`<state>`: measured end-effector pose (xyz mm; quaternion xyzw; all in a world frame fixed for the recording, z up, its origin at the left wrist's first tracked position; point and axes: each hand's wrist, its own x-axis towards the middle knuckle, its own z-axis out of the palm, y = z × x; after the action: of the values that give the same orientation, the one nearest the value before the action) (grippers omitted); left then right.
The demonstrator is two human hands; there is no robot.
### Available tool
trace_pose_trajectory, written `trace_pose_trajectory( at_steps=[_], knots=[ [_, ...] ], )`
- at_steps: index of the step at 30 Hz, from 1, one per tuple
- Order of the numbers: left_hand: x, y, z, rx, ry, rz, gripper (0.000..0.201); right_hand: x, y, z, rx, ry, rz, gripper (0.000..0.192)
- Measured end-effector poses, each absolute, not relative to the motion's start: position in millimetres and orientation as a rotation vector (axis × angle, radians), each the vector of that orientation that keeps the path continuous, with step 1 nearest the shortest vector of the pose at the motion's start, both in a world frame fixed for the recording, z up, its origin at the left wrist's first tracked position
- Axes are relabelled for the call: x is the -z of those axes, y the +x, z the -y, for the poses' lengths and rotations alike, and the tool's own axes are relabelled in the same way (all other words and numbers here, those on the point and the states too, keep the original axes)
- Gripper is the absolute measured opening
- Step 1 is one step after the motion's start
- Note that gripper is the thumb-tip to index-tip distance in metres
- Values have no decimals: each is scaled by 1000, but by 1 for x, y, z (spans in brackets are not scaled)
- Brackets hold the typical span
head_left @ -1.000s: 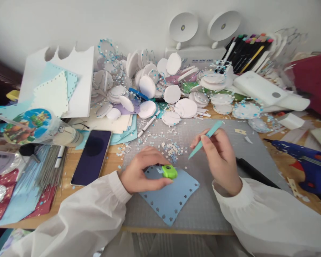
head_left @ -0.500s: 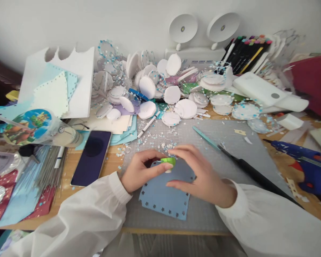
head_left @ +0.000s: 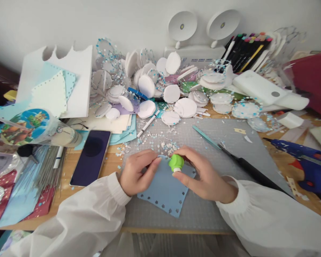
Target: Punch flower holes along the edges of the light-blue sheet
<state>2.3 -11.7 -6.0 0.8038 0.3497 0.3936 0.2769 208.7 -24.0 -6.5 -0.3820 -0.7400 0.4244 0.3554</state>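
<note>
A light blue sheet of paper (head_left: 160, 189) lies on the grey cutting mat (head_left: 208, 217), with small flower-shaped holes along its edges. My left hand (head_left: 139, 171) pinches the sheet's upper left edge between thumb and fingers. In my right hand (head_left: 200, 175) is a small green craft punch (head_left: 176, 162) with a white base, gripped between thumb and fingers at the sheet's top edge. Whether the paper sits in the punch's slot I cannot tell. Just beyond the hands, tiny blue and white punched pieces (head_left: 168, 145) are scattered over the mat.
A phone (head_left: 91, 157) and a lidded cup (head_left: 66, 135) stand to the left, beside a bundle of thin wires (head_left: 49, 171). Teal-tipped tweezers (head_left: 207, 136) and a blue glue gun (head_left: 305, 153) lie to the right. Many white discs (head_left: 186, 107) pile up at the back.
The green punch has gone from my left hand into my right. My left hand now holds the paper's edge, and the sheet has turned slightly.
</note>
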Motion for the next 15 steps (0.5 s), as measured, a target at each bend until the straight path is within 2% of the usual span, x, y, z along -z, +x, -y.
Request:
trace_pose_trajectory(
  at_steps=[6,15],
  knots=[
    [5,4,11,-1041,2195,-918,20,9,209,21,-1130,-966,1941,21],
    [6,4,11,-1027,2245,-902,19,8,211,19,-1195,-971,1953,26]
  ],
)
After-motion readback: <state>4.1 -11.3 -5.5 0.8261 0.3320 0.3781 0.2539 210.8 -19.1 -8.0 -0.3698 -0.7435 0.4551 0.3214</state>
